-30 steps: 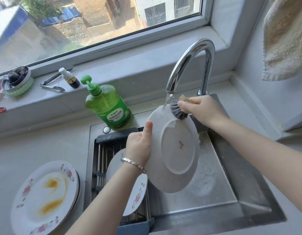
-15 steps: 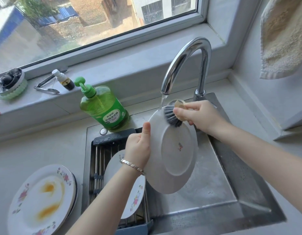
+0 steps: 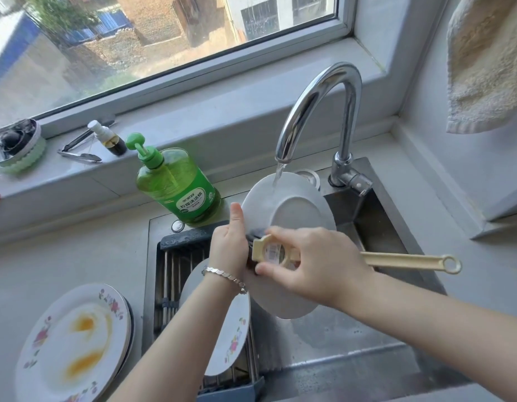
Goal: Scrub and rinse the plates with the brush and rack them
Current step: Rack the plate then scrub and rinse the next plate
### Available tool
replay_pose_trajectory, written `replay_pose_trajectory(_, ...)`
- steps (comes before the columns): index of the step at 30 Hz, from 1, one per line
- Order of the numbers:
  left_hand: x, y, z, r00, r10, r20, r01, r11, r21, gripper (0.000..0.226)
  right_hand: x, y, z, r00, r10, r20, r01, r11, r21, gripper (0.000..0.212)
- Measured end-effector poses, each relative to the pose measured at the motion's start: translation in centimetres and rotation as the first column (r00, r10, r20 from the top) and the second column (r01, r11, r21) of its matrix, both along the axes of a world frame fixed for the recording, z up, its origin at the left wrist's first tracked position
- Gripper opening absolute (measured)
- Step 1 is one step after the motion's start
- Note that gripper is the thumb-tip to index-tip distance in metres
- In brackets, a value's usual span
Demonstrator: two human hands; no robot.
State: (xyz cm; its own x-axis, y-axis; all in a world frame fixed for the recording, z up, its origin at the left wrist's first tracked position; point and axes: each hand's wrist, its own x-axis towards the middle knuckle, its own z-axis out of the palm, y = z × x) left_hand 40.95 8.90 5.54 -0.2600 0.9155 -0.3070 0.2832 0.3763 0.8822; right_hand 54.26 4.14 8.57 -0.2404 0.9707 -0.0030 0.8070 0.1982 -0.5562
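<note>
My left hand (image 3: 229,248) grips the plate (image 3: 292,210) by its rim, tilted over the sink (image 3: 396,340) under the tap's (image 3: 318,91) stream, while my right hand (image 3: 315,265) clasps the brush (image 3: 280,252), bristles against the plate's underside.

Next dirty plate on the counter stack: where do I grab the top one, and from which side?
Judging by its pose, take the top dirty plate by its right rim, nearest the rack, thumb on the floral border and fingers under the edge. It lies flat on the stack, so only the overhanging lip gives purchase, and the orange smears sit in the middle.
</note>
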Motion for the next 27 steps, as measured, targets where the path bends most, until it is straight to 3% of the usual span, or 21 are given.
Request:
replay_pose_trajectory(2, 0.0, -0.2, -0.1, 1.000, 0.001, 0.003, -0.001, 1.000, -0.007, 0.049, 0.4, 0.5, -0.4, 1.000, 0.001, -0.015, -0.002, 1.000, -0.014, 0.054)
replay_pose_trajectory(6, 0.7, -0.7, 0.3, 1.000, 0.029, -0.006, -0.029, 0.999, -0.041, 0.047, 1.4, 5.5, -0.6, 0.974, -0.201, -0.103, 0.201, 0.980, -0.017, 0.041)
replay_pose_trajectory(8, 0.6, -0.7, 0.5, 0.999, 0.048, 0.000, -0.048, 0.998, -0.039, 0.051, 1.1, 4.6, -0.7, 0.980, -0.163, -0.110, 0.167, 0.986, 0.024, 0.040)
replay_pose_trajectory(12, 0.1, -0.7, 0.6, 0.998, 0.067, -0.006, -0.067, 0.998, 0.000, 0.043, -0.4, -0.8, -1.5, 0.993, 0.111, -0.031, -0.107, 0.987, 0.121, 0.057)
replay_pose_trajectory(17, 0.0, -0.9, 1.2, 0.996, 0.066, -0.051, -0.066, 0.998, 0.019, 0.046, 0.9, 3.5, -1.2, 0.990, -0.111, -0.083, 0.118, 0.990, 0.074, 0.047)
replay_pose_trajectory(19, -0.1, -0.9, 1.6, 0.993, 0.106, -0.060, -0.103, 0.994, 0.039, 0.048, 0.5, 2.4, -1.8, 0.991, -0.073, -0.114, 0.091, 0.984, 0.156, 0.048)
replay_pose_trajectory(21, -0.4, -0.8, 1.9, 0.987, 0.161, -0.024, -0.160, 0.985, 0.062, 0.048, -0.2, -0.3, -3.3, 0.998, 0.050, -0.043, -0.035, 0.954, 0.297, 0.052)
replay_pose_trajectory(24, -0.6, -1.0, 2.2, 0.976, 0.217, -0.013, -0.215, 0.972, 0.092, 0.050, 0.3, -3.2, -5.9, 0.992, 0.125, -0.008, -0.116, 0.944, 0.309, 0.057)
replay_pose_trajectory(27, -1.0, -1.1, 2.4, 0.957, 0.289, 0.002, -0.288, 0.951, 0.117, 0.052, 1.8, -2.3, -7.1, 0.996, 0.062, -0.065, -0.040, 0.953, 0.300, 0.054)
